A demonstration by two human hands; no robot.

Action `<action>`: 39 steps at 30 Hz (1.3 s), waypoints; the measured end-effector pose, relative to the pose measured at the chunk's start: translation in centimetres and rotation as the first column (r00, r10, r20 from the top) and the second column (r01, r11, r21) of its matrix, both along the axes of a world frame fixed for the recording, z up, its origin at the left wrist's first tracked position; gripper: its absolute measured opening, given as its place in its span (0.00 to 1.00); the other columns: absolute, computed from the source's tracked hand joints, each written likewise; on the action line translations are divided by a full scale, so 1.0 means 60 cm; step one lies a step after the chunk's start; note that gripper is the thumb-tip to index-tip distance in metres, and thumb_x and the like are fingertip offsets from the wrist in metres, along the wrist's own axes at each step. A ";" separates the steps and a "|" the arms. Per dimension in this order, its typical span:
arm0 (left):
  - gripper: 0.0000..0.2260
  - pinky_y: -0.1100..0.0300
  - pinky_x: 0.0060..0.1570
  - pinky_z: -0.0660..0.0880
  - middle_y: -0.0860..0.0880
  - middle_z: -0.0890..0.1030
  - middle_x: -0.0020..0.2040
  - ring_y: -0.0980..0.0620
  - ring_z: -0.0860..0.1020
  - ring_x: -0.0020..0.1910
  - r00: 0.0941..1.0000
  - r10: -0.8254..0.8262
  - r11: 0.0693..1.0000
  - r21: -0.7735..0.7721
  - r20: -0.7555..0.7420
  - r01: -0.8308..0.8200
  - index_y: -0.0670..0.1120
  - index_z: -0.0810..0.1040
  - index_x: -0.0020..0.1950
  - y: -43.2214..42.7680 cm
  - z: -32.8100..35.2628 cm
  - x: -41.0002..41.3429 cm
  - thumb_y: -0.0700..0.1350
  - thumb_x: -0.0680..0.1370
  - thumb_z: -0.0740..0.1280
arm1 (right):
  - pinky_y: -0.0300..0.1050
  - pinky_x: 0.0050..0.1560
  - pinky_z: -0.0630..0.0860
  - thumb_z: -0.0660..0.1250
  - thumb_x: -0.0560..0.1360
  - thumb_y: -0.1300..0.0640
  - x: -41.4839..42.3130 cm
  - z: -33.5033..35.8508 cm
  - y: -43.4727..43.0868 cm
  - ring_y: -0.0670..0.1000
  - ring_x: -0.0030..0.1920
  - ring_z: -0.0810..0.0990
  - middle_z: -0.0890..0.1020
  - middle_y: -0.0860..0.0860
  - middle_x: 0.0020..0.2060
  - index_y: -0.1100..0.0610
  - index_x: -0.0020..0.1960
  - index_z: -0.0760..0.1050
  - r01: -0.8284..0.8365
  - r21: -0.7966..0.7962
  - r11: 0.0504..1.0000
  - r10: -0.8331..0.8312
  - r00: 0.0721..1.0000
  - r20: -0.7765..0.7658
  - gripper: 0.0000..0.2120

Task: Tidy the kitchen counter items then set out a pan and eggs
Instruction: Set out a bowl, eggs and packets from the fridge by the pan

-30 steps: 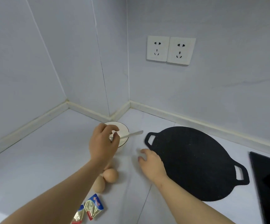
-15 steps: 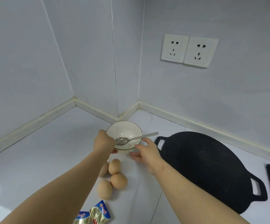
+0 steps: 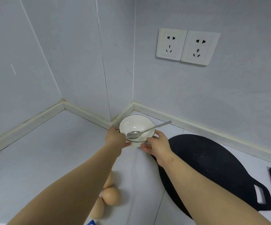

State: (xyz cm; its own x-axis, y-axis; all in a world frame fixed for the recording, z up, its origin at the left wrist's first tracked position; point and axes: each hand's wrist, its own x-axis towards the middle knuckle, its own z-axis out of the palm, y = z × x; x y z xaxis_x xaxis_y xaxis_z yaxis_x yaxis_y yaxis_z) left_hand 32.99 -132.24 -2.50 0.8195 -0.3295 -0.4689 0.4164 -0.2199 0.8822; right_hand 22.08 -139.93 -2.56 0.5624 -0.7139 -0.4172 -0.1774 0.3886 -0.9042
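Our right hand (image 3: 159,145) has joined our left hand (image 3: 115,140) on the bowl (image 3: 136,125), now nearer the wall corner. Both hands grip its sides, spoon (image 3: 147,131) inside. The eggs (image 3: 111,195) lie on the worktop (image 3: 50,151) near the pan (image 3: 212,168), so we judge tidying is nearly done.

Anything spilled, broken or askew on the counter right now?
No spill or damage visible. Two loose bits: the spoon lies unsecured in the bowl, handle jutting past the rim, while the left hand and right hand hold it; the eggs sit bare on the counter and might roll.
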 end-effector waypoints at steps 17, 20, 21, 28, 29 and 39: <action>0.21 0.57 0.53 0.71 0.47 0.67 0.70 0.43 0.72 0.63 0.908 -0.290 0.946 0.232 0.303 0.225 0.47 0.65 0.72 0.031 0.006 -0.035 0.38 0.78 0.59 | 0.44 0.47 0.76 0.58 0.77 0.66 -0.047 0.003 0.028 0.48 0.40 0.75 0.74 0.48 0.44 0.57 0.65 0.68 0.052 -0.065 0.997 -0.055 0.997 -0.046 0.17; 0.16 0.61 0.48 0.68 0.46 0.73 0.64 0.48 0.73 0.57 0.829 -0.320 0.927 0.332 0.459 0.174 0.45 0.73 0.64 0.082 0.015 -0.053 0.37 0.78 0.58 | 0.47 0.52 0.75 0.58 0.76 0.65 -0.071 -0.005 0.069 0.50 0.43 0.77 0.75 0.51 0.50 0.59 0.64 0.71 -0.038 -0.180 0.983 0.010 0.988 -0.155 0.17; 0.15 0.62 0.48 0.67 0.46 0.74 0.63 0.50 0.73 0.54 0.800 -0.337 0.919 0.359 0.496 0.164 0.45 0.74 0.63 0.102 0.017 -0.060 0.37 0.78 0.58 | 0.48 0.56 0.75 0.58 0.76 0.65 -0.079 -0.008 0.086 0.52 0.47 0.78 0.76 0.52 0.52 0.58 0.63 0.72 -0.084 -0.212 0.974 0.043 0.981 -0.190 0.16; 0.14 0.64 0.51 0.65 0.47 0.75 0.60 0.50 0.74 0.57 0.668 -0.483 0.826 0.549 0.566 0.132 0.48 0.77 0.60 0.236 0.002 -0.080 0.38 0.78 0.59 | 0.37 0.60 0.67 0.58 0.77 0.63 -0.110 -0.028 0.180 0.50 0.62 0.73 0.74 0.51 0.62 0.56 0.66 0.70 -0.431 -0.396 0.811 0.272 0.877 -0.396 0.18; 0.14 0.64 0.51 0.66 0.48 0.74 0.60 0.50 0.73 0.58 0.662 -0.502 0.811 0.569 0.557 0.136 0.48 0.76 0.60 0.257 -0.002 -0.081 0.39 0.78 0.59 | 0.38 0.61 0.68 0.59 0.77 0.62 -0.107 -0.028 0.196 0.51 0.63 0.73 0.73 0.52 0.64 0.55 0.67 0.69 -0.478 -0.412 0.776 0.310 0.857 -0.411 0.19; 0.16 0.65 0.46 0.65 0.54 0.65 0.52 0.55 0.67 0.51 0.544 -0.716 0.651 0.700 0.437 0.294 0.54 0.72 0.61 0.329 -0.030 -0.121 0.49 0.73 0.66 | 0.48 0.58 0.74 0.60 0.75 0.55 -0.089 -0.042 0.267 0.53 0.60 0.74 0.73 0.51 0.62 0.50 0.65 0.68 -0.704 -0.493 0.512 0.364 0.697 -0.617 0.18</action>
State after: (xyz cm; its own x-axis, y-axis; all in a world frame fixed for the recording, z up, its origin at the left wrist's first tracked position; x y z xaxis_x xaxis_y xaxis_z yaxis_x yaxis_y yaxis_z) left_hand 25.72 -112.49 -4.28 0.7174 -0.6830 -0.1371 -0.5311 -0.6637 0.5267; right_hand 16.73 -123.91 -5.08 0.8377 -0.4851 -0.2510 -0.5204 -0.5691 -0.6367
